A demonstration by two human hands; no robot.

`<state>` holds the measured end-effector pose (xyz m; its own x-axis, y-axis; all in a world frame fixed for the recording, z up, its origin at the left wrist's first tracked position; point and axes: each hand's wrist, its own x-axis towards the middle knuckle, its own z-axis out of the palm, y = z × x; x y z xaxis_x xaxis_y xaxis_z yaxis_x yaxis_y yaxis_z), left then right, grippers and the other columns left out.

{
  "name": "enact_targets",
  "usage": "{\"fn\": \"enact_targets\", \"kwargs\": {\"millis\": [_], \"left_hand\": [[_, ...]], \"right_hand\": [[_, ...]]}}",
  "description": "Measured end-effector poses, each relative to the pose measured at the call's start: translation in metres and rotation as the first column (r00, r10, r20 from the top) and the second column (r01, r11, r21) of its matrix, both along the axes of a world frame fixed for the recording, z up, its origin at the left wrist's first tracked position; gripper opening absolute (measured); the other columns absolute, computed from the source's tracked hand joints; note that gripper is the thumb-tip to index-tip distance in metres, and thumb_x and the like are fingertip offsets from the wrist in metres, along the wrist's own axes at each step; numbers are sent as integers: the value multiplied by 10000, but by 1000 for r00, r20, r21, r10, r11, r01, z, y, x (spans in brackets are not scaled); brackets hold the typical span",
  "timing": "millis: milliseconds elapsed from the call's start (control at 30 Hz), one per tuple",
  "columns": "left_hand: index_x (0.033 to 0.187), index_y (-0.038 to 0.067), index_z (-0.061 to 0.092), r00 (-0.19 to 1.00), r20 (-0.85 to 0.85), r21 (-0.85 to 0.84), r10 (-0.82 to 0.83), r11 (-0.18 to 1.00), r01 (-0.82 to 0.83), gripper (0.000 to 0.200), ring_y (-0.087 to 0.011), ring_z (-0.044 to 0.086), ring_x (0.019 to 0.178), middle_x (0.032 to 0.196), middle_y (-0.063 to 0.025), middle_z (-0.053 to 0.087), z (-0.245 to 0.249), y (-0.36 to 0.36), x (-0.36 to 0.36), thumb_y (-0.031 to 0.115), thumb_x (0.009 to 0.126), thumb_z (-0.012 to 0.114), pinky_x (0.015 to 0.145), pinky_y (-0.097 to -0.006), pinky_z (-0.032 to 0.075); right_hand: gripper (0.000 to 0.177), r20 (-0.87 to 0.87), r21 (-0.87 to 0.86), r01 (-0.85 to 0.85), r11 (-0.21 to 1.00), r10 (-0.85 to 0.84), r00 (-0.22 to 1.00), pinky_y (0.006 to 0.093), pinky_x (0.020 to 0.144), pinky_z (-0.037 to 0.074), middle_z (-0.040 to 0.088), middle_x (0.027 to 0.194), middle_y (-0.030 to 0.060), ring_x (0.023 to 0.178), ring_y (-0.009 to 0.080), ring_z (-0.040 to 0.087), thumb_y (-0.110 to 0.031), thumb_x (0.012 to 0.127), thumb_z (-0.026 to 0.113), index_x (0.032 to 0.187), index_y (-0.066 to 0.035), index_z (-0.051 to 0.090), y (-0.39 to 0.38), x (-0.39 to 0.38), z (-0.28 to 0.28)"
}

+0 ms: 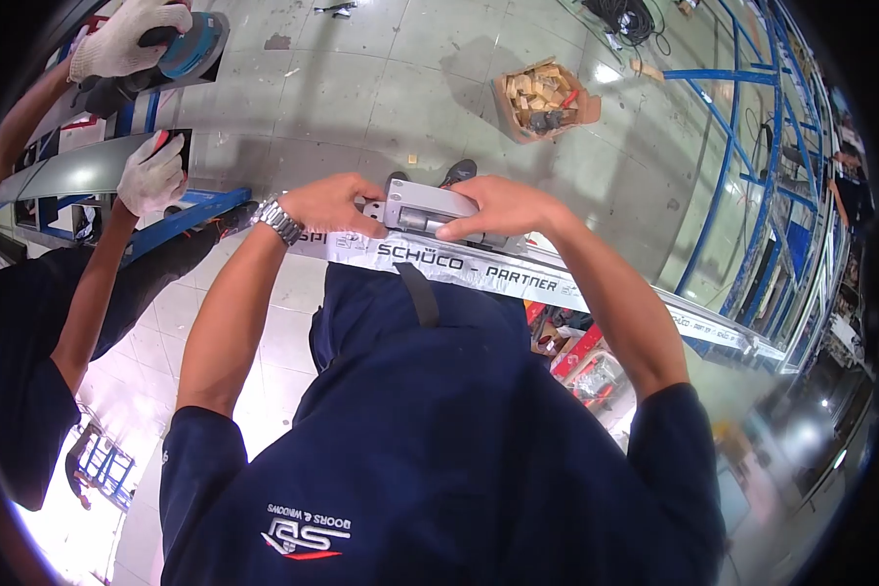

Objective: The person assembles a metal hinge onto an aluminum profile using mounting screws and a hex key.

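Observation:
A grey metal door hinge (430, 198), with a flat plate and a round barrel, is held between my two hands just above a long aluminium profile. My left hand (337, 205), with a metal watch on the wrist, grips its left end between thumb and fingers. At the other end, my right hand (513, 208) has its thumb along the barrel and its fingers behind the plate, partly hidden. Protective film printed "SCHÜCO – PARTNER" covers the aluminium profile (469, 268), which runs in front of my waist toward the lower right.
On the left, a co-worker's gloved hand (132, 39) holds a blue round-bodied tool (195, 47); their other glove (153, 176) rests by a grey panel (68, 168). A cardboard box (586, 107) of small blocks stands on the floor. Blue racking (723, 75) rises at right.

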<state>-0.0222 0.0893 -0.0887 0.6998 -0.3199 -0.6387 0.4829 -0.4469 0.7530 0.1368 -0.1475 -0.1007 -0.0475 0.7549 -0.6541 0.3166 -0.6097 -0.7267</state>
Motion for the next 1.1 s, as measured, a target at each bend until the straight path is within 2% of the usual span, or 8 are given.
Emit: {"fn": "enact_targets", "kwargs": {"millis": [100, 333, 500, 833, 900, 1000, 1033, 1100], "left_hand": [[1109, -22, 696, 996, -22, 12, -81, 997, 82, 626, -241, 638, 769, 843, -166, 695, 0, 1, 7, 430, 681, 758, 707, -357, 487], [1053, -24, 707, 984, -10, 99, -177, 979, 177, 558, -213, 641, 734, 841, -144, 714, 7, 0, 15, 388, 687, 792, 691, -336, 478], [1046, -22, 708, 985, 0, 128, -174, 977, 173, 568, -225, 645, 759, 868, -144, 718, 8, -2, 15, 391, 668, 805, 713, -338, 479], [1172, -42, 650, 971, -55, -7, -232, 973, 232, 657, -231, 635, 872, 979, -158, 700, 15, 4, 19, 409, 703, 743, 796, -342, 479], [1253, -43, 613, 972, -64, -168, -224, 963, 211, 666, -212, 623, 917, 1016, -143, 697, -12, 16, 17, 386, 752, 706, 828, -338, 477], [1375, -16, 521, 913, -358, -558, 198, 739, -379, 620, -176, 643, 990, 1199, -124, 670, -48, 14, 30, 318, 867, 644, 932, -336, 491], [1388, -18, 508, 924, -380, -520, 46, 816, -254, 542, -164, 622, 1074, 1270, -134, 631, -50, 12, 40, 317, 965, 560, 973, -339, 483], [1377, -16, 519, 858, -513, -399, 9, 883, -248, 536, -160, 609, 1105, 1302, -133, 611, -42, -9, 54, 355, 990, 534, 965, -323, 486]], "right_hand": [[687, 5, -70, -37, 997, 38, 999, 347, 797, 498, 693, 1018, 136, 918, 237, 650, -573, 767, 740, 1127, 7, 663, 5, -1, 16], [647, -116, -140, -73, 987, 57, 992, 332, 754, 484, 680, 939, 88, 886, 180, 630, -555, 769, 762, 1069, 12, 679, 12, 9, 8], [673, 22, -83, -29, 996, 31, 999, 332, 753, 487, 688, 943, 93, 878, 189, 630, -591, 772, 742, 1052, 18, 684, 4, -1, 11], [721, -82, -87, -93, 992, 86, 993, 331, 796, 489, 686, 1018, 94, 920, 190, 631, -618, 776, 722, 1131, 7, 652, 8, 5, 9], [723, -58, -68, -89, 994, 85, 995, 331, 805, 489, 689, 1015, 98, 927, 195, 635, -618, 771, 726, 1131, 4, 653, 6, 5, 5], [730, -14, -80, -89, 993, 88, 996, 337, 803, 492, 693, 1002, 111, 924, 214, 644, -623, 749, 738, 1116, 4, 660, 6, 2, 3], [734, 6, -92, -85, 992, 86, 996, 341, 801, 494, 695, 996, 117, 920, 223, 648, -625, 739, 743, 1109, 4, 663, 5, 2, 5], [746, 61, -110, -72, 991, 79, 995, 347, 794, 498, 695, 980, 131, 905, 243, 653, -632, 710, 756, 1094, 2, 671, 4, -1, 10]]}}
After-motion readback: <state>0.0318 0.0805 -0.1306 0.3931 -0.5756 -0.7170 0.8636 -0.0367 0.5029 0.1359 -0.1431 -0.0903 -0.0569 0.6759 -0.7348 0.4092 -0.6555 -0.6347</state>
